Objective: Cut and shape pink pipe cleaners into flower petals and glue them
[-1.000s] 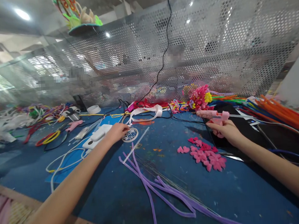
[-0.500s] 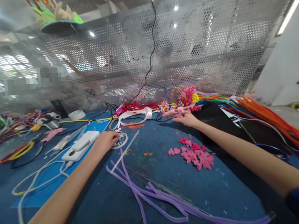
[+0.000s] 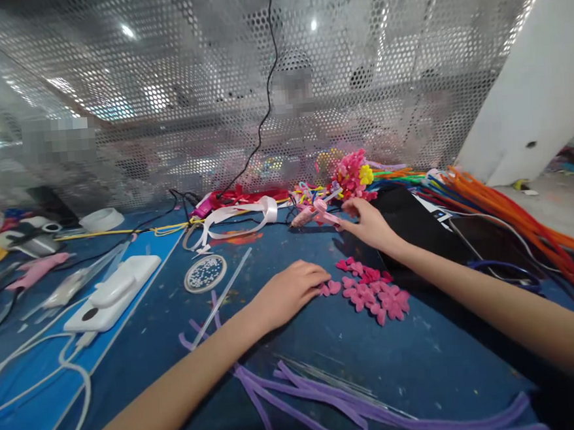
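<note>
My left hand (image 3: pixel 295 293) reaches low over the table, fingers stretched out. Its fingertips meet the edge of two small pink felt-like flower pieces (image 3: pixel 332 287). Just right of these lies a loose pile of pink flower pieces (image 3: pixel 378 294). My right hand (image 3: pixel 369 223) is at the back of the table, thumb and fingers apart. Its thumb tip is beside the handle of a pink glue gun (image 3: pixel 316 213), which lies near a bunch of pink and yellow flowers (image 3: pixel 354 174). A round dish of white beads (image 3: pixel 205 274) lies left of my left hand.
Purple pipe cleaners (image 3: pixel 309 397) and thin wires cross the front. A clear glue stick (image 3: pixel 224 295) lies near the dish. Pale ribbon (image 3: pixel 267 210) loops behind. A white power strip (image 3: pixel 110 296) sits left, orange pipe cleaners (image 3: pixel 503 206) right. Perforated metal panel (image 3: pixel 201 116) closes the back.
My left hand has left the bead dish and moved right to the pink pieces. My right hand has loosened from the glue gun, its fingers now apart. The view has tilted down and shifted right.
</note>
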Demonstrator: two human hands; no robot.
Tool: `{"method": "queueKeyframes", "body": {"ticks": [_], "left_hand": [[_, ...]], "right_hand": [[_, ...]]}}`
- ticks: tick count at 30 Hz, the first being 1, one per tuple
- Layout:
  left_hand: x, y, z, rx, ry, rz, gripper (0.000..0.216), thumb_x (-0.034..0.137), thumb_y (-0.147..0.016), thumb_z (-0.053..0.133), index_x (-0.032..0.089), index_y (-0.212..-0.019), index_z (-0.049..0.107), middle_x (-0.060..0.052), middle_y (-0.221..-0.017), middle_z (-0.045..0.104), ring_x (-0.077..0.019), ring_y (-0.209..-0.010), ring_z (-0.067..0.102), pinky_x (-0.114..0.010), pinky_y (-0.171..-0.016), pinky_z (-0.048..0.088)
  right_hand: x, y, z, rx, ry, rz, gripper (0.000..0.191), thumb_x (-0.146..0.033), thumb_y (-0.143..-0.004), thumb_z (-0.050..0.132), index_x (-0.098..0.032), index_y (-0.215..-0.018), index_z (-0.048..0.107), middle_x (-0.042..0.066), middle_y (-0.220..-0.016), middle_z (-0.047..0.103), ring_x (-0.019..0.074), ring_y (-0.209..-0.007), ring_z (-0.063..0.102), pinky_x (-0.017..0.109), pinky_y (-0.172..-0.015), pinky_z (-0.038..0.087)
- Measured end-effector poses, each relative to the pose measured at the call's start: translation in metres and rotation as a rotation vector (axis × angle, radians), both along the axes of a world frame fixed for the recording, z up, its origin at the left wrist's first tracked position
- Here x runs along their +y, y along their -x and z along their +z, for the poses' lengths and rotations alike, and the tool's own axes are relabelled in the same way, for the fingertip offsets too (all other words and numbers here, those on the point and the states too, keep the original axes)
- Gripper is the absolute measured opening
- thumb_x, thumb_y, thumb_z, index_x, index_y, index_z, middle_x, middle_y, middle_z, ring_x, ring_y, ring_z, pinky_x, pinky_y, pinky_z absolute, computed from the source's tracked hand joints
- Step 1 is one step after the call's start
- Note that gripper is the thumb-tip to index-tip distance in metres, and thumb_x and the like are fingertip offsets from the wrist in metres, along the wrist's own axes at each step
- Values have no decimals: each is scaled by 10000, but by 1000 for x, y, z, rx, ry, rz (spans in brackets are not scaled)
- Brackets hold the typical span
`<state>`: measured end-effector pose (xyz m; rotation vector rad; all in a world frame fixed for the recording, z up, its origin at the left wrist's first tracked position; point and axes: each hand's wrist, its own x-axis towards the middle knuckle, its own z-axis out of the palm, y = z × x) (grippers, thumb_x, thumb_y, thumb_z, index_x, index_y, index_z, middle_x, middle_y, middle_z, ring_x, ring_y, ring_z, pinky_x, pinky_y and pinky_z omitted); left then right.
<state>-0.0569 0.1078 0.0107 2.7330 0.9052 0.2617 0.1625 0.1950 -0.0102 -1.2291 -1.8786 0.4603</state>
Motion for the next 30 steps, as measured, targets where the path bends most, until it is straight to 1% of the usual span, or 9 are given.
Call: {"method": "queueKeyframes", "body": {"ticks": [2, 6, 11, 14, 17, 20, 25, 28, 30], "left_hand": [[3, -1, -9, -13, 22, 8, 218, 250, -865, 434, 203, -1024, 576, -52, -982, 611, -174, -940, 521, -309, -835, 403], [4, 3, -19, -54, 2, 169, 200, 340, -848, 455, 186, -875, 580, -39, -881, 598, -176, -855, 525, -301, -767, 414], [-4, 9, -22, -77, -56, 284, 201, 367, -836, 469, 202, -826, 583, -24, -855, 603, -183, -827, 517, -314, -744, 407], [-8, 12, -25, -111, -52, 320, 228, 358, -856, 430, 212, -953, 577, -34, -905, 595, -184, -860, 520, -320, -764, 415], [-8, 12, -27, -129, -29, 267, 284, 323, -864, 420, 247, -1120, 519, -40, -965, 567, -183, -891, 512, -327, -784, 423], [-5, 10, -27, -86, -22, 202, 253, 297, -868, 413, 248, -1066, 563, -46, -944, 559, -190, -867, 501, -347, -770, 426], [0, 3, -25, -148, -12, 174, 306, 305, -829, 489, 242, -1127, 517, -67, -1122, 537, -227, -1012, 470, -417, -877, 387], [4, -2, -28, -153, 8, 38, 381, 272, -840, 475, 305, -1218, 443, -42, -1291, 444, -229, -1176, 384, -433, -972, 317], [7, -3, -31, -124, 24, -47, 317, 235, -867, 419, 294, -1171, 489, -34, -1250, 488, -203, -1158, 411, -398, -968, 333]], "right_hand": [[-33, -11, 3, -121, 14, 167, 180, -240, -763, 537, -147, -916, 547, 44, -830, 572, 147, -740, 526, 267, -673, 418], [-75, -14, 5, -297, 36, 372, 163, -176, -783, 533, -170, -941, 569, 48, -881, 569, 157, -841, 516, 288, -765, 417], [-70, 11, 3, -460, -32, 450, 234, -135, -809, 504, -175, -1033, 557, 73, -965, 558, 183, -926, 491, 324, -820, 404], [-63, 23, 1, -547, -30, 517, 217, -127, -822, 490, -181, -1012, 580, 67, -929, 563, 174, -879, 509, 304, -773, 419], [-63, 23, -1, -590, 5, 528, 175, -124, -823, 490, -175, -944, 605, 58, -867, 563, 162, -812, 522, 278, -714, 426], [-64, 16, 2, -572, 47, 531, 174, -137, -804, 525, -176, -957, 599, 51, -859, 561, 159, -799, 528, 277, -713, 430], [-57, -5, 29, -431, -31, 376, 157, -194, -790, 549, -179, -937, 600, 53, -906, 579, 161, -845, 533, 277, -748, 421], [-51, -17, 42, -446, 9, 312, 120, -202, -792, 536, -181, -877, 617, 22, -795, 606, 126, -697, 546, 224, -631, 411], [-50, -22, 42, -521, 62, 364, 119, -205, -779, 549, -187, -866, 629, 14, -776, 621, 125, -675, 550, 220, -616, 400]]}}
